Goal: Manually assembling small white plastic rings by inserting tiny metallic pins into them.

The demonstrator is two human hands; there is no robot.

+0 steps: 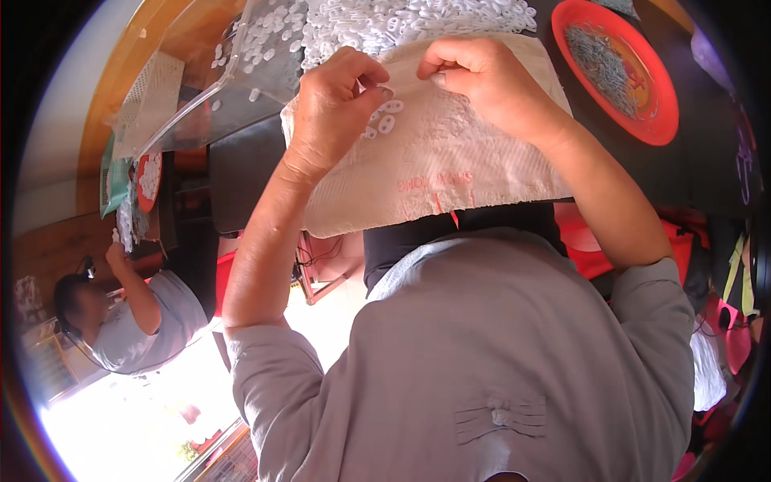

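Observation:
Over a beige towel (490, 153) draped on the table's near edge, both my hands are raised, a short gap between them. My left hand (337, 104) has thumb and forefinger closed in a pinch; whatever is in it is too small to make out. Several small white oval plastic pieces with holes (386, 124) lie on the towel beside its fingertips. My right hand (494, 84) is also pinched, thumb against forefinger, with its contents hidden. Just beyond the hands spreads a large heap of similar white pieces (409, 22).
A red oval dish (663, 108) on the right holds many thin grey pieces. To the left, a clear plastic tray (189, 112) has loose white pieces in it. Farther left, another person (152, 309) sits at the table with a hand raised, near a red dish (149, 181).

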